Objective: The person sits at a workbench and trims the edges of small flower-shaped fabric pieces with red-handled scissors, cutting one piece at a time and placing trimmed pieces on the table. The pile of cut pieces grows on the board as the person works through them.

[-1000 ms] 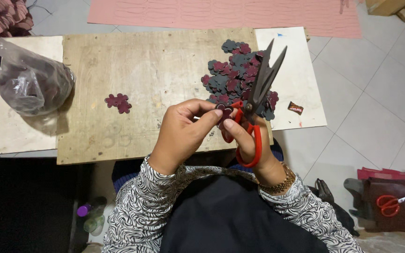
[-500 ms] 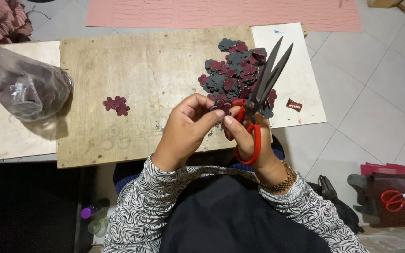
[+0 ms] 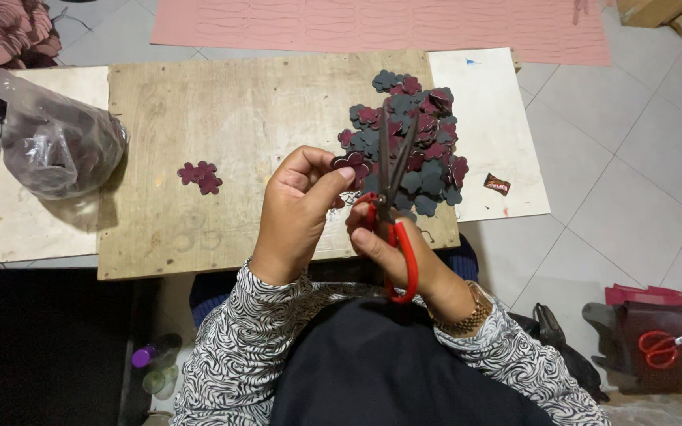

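My right hand [image 3: 392, 252] grips red-handled scissors [image 3: 395, 197], blades pointing away from me and nearly closed. My left hand [image 3: 297, 209] pinches a small maroon flower-shaped cutout [image 3: 351, 163] right beside the blades. Both hands hover over the near edge of a worn plywood board [image 3: 262, 102]. Just beyond the scissors lies a pile of maroon and dark grey flower-shaped pieces [image 3: 416, 134]. A small cluster of finished maroon flower pieces [image 3: 200, 177] rests on the board to the left of my left hand.
A clear plastic bag with dark contents [image 3: 53, 146] sits at the left on a white board [image 3: 25, 229]. Another white board [image 3: 491, 134] lies right of the plywood, with a small dark wrapper [image 3: 496, 185]. A second pair of red scissors [image 3: 665, 345] lies at the lower right. Pink sheet material [image 3: 372, 24] covers the floor beyond.
The scissor blades have swung from tilted right and open to nearly straight and almost closed. My hands stay together at the board's near edge, and the view has shifted slightly.
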`<act>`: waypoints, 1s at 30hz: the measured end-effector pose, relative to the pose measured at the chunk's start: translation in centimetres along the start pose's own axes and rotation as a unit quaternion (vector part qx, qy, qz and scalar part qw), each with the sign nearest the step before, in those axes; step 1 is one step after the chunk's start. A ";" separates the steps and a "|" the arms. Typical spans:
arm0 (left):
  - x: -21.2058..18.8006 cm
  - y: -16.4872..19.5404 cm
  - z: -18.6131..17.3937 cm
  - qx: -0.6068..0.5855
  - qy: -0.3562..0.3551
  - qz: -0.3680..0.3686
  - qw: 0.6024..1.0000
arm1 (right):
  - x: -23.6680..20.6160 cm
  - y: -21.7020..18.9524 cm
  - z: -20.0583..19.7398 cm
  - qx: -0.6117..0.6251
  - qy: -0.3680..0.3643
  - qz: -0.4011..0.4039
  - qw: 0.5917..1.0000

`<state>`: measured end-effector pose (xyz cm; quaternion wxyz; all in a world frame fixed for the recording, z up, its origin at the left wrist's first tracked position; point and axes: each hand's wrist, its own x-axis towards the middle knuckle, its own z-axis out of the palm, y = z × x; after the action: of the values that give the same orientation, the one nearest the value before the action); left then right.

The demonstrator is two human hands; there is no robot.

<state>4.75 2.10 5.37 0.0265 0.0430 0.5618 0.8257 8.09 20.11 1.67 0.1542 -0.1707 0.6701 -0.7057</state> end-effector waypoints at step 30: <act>-0.5 -0.4 -1.1 -0.003 0.018 0.042 0.999 | 0.3 0.8 0.9 -0.105 -0.058 -0.046 0.992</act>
<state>5.16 1.22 4.56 -0.0178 0.0515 0.5575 0.8284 8.22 19.12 0.88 0.1420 -0.2571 0.7219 -0.6266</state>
